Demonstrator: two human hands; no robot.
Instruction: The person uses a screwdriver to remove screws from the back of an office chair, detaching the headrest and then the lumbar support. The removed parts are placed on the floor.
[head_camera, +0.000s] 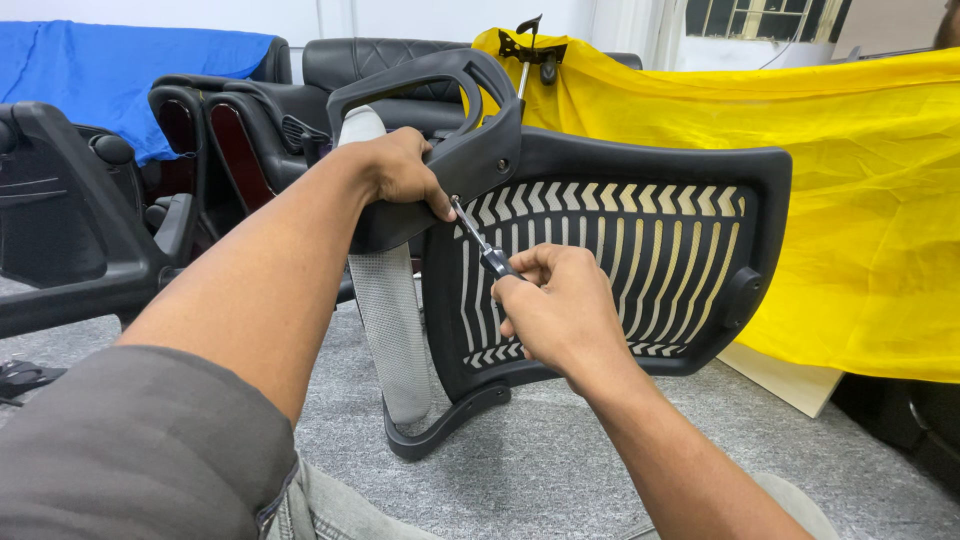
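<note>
Right hand (560, 315) is pinching the screwdriver (480, 238), fingers closed round its handle; shaft is slanting up-left to a screw on the armrest bracket (470, 150); left hand (400, 170) is gripping that bracket just beside the tip, steadying it against the chair back (640, 250) standing on the floor.

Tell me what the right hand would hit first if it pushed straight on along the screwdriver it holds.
Probably the black armrest bracket: the right hand aims the screwdriver up-left, tip already there beside the left hand.
</note>
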